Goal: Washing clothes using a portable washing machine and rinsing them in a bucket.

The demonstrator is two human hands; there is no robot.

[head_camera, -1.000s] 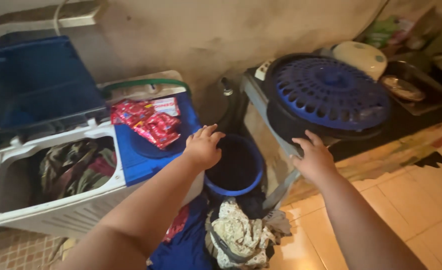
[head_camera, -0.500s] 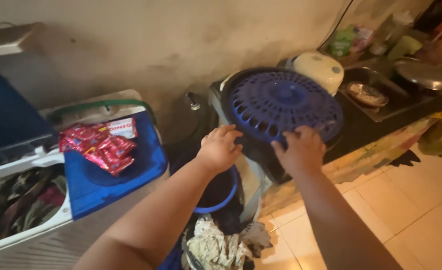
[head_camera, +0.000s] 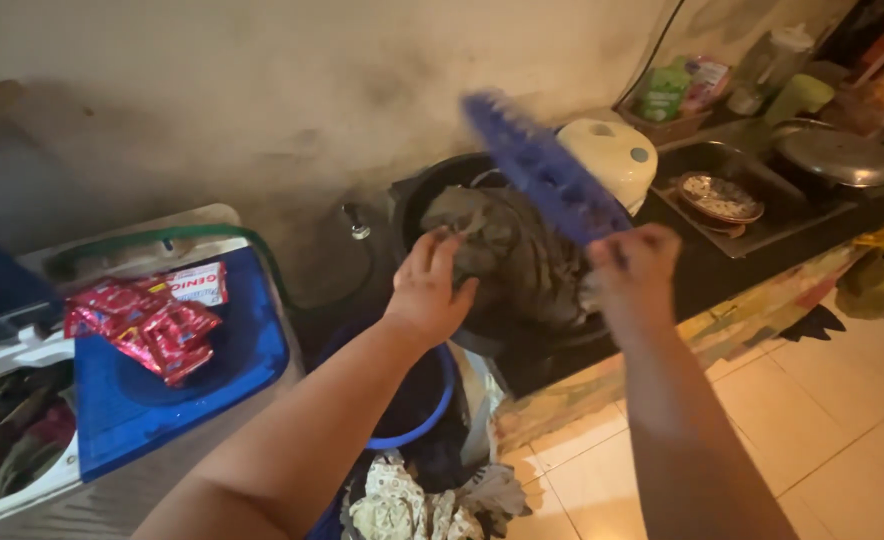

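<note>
As the right hand (head_camera: 630,270) grips it, the blue lid (head_camera: 540,168) tilts up-left.

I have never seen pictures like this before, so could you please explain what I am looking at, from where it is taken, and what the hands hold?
The camera sits on a person's head and looks down at their own two bare arms. The right hand lifts a blue perforated lid, tilted up off a dark round basket. The left hand rests on crumpled cloth inside that basket. To the left, red packets lie on the blue cover of a washing machine. A blue bucket stands below.
</note>
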